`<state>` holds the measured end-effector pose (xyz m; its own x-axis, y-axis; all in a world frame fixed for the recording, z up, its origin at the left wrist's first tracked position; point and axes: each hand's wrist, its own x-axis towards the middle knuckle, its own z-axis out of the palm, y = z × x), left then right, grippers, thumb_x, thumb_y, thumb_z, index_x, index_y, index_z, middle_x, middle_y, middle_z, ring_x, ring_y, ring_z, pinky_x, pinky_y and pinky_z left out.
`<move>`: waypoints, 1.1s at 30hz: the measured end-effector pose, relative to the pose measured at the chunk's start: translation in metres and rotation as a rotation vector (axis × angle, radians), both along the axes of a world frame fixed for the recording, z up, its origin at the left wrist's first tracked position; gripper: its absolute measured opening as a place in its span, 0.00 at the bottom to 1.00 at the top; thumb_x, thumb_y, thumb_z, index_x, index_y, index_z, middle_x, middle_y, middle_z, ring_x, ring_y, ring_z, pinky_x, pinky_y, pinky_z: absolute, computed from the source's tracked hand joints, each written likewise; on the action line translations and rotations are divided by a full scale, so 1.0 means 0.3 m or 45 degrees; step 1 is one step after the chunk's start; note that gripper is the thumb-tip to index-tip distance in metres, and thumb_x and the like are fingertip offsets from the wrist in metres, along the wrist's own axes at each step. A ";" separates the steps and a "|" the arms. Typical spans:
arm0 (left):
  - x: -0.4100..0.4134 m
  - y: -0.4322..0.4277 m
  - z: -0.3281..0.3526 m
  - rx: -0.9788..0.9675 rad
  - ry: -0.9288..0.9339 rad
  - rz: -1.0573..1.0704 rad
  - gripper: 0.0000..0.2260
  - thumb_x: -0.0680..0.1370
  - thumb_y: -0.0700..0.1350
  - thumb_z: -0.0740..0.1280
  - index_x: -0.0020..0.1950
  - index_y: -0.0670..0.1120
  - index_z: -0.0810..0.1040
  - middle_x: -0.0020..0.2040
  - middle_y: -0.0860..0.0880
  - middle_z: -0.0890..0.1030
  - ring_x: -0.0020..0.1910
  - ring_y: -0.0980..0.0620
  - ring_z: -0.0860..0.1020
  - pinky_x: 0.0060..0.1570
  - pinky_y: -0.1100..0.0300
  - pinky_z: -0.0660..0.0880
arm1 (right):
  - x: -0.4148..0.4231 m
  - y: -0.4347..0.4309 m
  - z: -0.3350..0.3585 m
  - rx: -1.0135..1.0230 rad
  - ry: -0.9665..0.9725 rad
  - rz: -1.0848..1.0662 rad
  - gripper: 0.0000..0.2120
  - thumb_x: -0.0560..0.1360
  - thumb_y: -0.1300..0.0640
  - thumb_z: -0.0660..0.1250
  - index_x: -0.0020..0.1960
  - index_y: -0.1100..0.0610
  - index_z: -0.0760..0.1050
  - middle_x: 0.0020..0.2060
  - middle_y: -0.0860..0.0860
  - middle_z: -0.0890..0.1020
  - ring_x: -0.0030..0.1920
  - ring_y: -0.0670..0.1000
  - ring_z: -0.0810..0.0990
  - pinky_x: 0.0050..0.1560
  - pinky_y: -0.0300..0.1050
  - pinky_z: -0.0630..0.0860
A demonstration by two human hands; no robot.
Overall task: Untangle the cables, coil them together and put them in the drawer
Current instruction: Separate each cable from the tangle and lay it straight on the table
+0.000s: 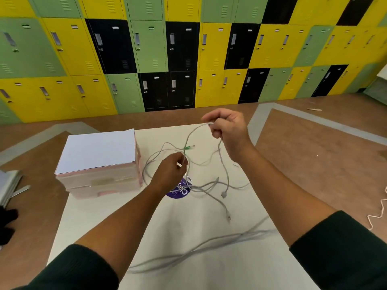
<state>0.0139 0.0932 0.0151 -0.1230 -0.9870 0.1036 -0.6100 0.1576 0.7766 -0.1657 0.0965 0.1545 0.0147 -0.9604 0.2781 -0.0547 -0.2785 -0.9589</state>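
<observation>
Several thin grey-white cables (pixel 206 186) hang tangled above the white table (pixel 201 227). My right hand (pixel 228 127), raised over the far table edge, pinches one cable near its end. My left hand (pixel 170 171), lower and nearer the middle, pinches another strand of the tangle. A green plug (pixel 188 147) hangs between the two hands. Loose ends with a grey connector (pixel 223 194) dangle down to the right. More cable runs blurred across the near part of the table (pixel 209 245). The pink-and-white drawer unit (pixel 98 164) stands on the table's left, its drawers shut.
A round purple sticker (pixel 179 192) lies on the table under the tangle. Coloured lockers (pixel 182 59) line the far wall. A white cord (pixel 377 214) lies on the floor at right. Books and a dark object (pixel 8 189) sit at the left edge.
</observation>
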 end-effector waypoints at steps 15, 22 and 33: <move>0.082 -0.035 0.243 -0.409 0.552 0.287 0.08 0.81 0.46 0.67 0.53 0.44 0.84 0.36 0.50 0.81 0.33 0.60 0.75 0.35 0.66 0.72 | -0.252 -0.054 -0.277 0.562 0.528 -0.332 0.12 0.75 0.68 0.61 0.56 0.61 0.78 0.36 0.55 0.81 0.34 0.50 0.83 0.33 0.43 0.71; 0.034 -0.048 0.207 -0.242 0.121 -0.045 0.08 0.78 0.49 0.70 0.53 0.49 0.86 0.42 0.55 0.83 0.39 0.60 0.77 0.42 0.59 0.74 | -0.142 -0.022 -0.266 0.312 1.061 -0.355 0.37 0.73 0.58 0.71 0.78 0.51 0.58 0.74 0.53 0.63 0.73 0.58 0.63 0.68 0.55 0.68; 0.011 -0.030 0.174 -0.166 0.070 -0.052 0.06 0.81 0.48 0.67 0.47 0.49 0.81 0.39 0.55 0.80 0.38 0.56 0.77 0.40 0.59 0.73 | 0.017 -0.011 -0.159 -0.091 1.038 0.018 0.10 0.82 0.55 0.62 0.52 0.58 0.81 0.45 0.51 0.83 0.44 0.48 0.77 0.44 0.45 0.72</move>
<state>0.0173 0.0840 0.0675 -0.1535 -0.9590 0.2382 -0.5579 0.2830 0.7802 -0.1605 0.0933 0.1070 0.2509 -0.9390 0.2351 -0.7232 -0.3433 -0.5993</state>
